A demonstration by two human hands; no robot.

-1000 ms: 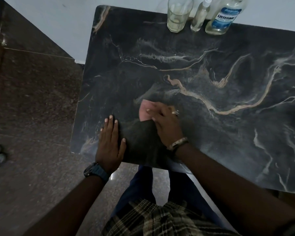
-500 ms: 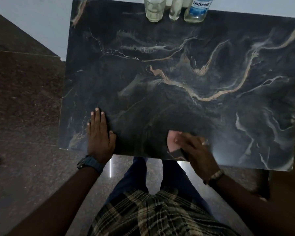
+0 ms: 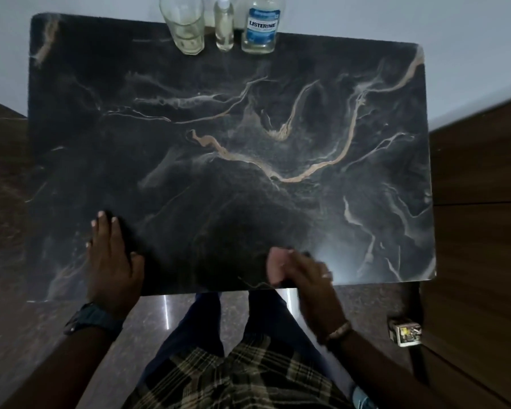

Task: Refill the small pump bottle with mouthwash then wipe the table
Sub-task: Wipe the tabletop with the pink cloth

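Dark marble-patterned, with pale gold and white veins, the rectangular table top [image 3: 248,160] fills most of the frame, set against a pale wall along the top edge and a speckled brown stone floor at the left and bottom. At the upper centre of the frame, on the far edge of the table, three things stand upright in a row: a clear drinking glass [image 3: 183,25] with a little pale liquid at its base, just right of it the small clear pump bottle [image 3: 224,28] holding pale liquid, and right of that the clear mouthwash bottle [image 3: 260,28] with a blue and white label, liquid showing in its lower part. None of them is touched by either hand. At the lower left of the table the left hand [image 3: 109,258] lies flat, palm down, fingers straight and close together, holding nothing; a dark wristwatch [image 3: 92,318] sits on that wrist. At the lower centre, right at the near edge of the table, the right hand [image 3: 304,278] presses on a small pink cloth [image 3: 276,268], fingers laid over it; motion blur hides whether they curl round it. A ring shows on one finger and a beaded bracelet [image 3: 338,332] on the wrist. Below the table edge are dark blue trousers and a plaid shirt. At the lower right, on the floor by a brown wooden panel, lies a small printed box [image 3: 404,332].
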